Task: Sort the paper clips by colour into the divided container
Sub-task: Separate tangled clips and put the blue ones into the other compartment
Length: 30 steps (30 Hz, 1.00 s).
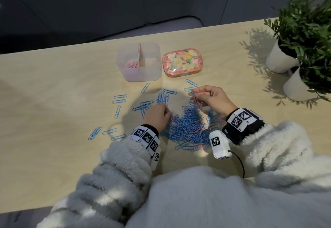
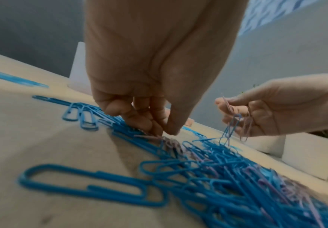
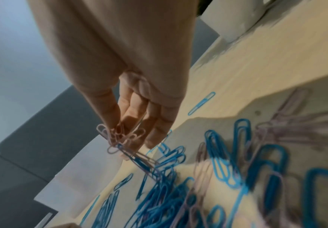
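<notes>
A heap of blue and pink paper clips lies on the table in front of me. My left hand reaches down into the heap's left edge, its thumb and fingertips bunched together on pink clips. My right hand is raised above the heap's far right and pinches a bunch of pink clips, from which a few tangled blue clips dangle. The clear divided container stands further back, with pink clips in its left compartment.
A floral tin sits right of the container. Loose blue clips are scattered left of and behind the heap. Two white pots with green plants stand at the right end of the table. The table's far edge runs just behind the container.
</notes>
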Motion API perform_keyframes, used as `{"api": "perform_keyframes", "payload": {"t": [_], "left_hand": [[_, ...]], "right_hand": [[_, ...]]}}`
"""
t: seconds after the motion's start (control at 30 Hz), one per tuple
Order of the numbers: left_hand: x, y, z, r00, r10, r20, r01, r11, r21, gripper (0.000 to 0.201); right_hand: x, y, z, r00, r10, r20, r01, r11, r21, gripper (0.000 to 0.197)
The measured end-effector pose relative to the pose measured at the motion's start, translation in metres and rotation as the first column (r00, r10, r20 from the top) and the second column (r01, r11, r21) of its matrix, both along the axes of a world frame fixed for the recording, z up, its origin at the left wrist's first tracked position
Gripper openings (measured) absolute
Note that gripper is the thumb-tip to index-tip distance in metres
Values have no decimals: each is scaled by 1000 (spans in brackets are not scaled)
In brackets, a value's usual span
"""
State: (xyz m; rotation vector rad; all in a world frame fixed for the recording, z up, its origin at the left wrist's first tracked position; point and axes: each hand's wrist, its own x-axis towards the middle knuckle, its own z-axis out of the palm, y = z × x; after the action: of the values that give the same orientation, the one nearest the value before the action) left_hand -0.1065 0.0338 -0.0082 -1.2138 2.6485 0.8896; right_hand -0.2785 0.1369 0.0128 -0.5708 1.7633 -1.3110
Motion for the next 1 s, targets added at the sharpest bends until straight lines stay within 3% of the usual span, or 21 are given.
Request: {"api": "perform_keyframes", "payload": {"t": [0.1, 0.17, 0.3, 0.37, 0.57, 0.73, 0.87, 1.0], "left_hand": [[3, -3, 0, 996, 47, -76, -44, 998, 38, 14], [4, -5, 0, 996, 35, -79, -37, 999, -26, 15], [3, -1, -6, 998, -62, 9, 62, 994, -87, 19], [2, 1, -8, 997, -73, 1, 73, 994, -85, 16], [2, -11, -1, 961, 153, -229, -110, 975, 192, 12], [2, -26, 5, 854, 281, -438, -165, 945, 283, 11], [-10, -24, 15, 719, 435, -542, -97, 835, 541, 21], [-27, -12, 26, 757, 521, -394, -48, 646, 762, 27]], "right_hand": [[-7, 2, 1, 919, 45, -391, -33, 999, 38, 9], [-12, 4, 2, 868, 67, -493, -49, 998, 49, 6], [-13, 7, 6, 969, -69, -239, 54, 996, -68, 18], [-13, 9, 8, 983, -111, -146, 102, 993, -65, 22], [-16, 20, 5, 928, -98, -358, 96, 995, -22, 26], [-15, 21, 18, 933, -305, -191, 251, 932, -261, 25], [-6, 13, 34, 967, -253, -18, 239, 934, -265, 20], [10, 0, 43, 993, -117, 5, 115, 966, -232, 17]]}}
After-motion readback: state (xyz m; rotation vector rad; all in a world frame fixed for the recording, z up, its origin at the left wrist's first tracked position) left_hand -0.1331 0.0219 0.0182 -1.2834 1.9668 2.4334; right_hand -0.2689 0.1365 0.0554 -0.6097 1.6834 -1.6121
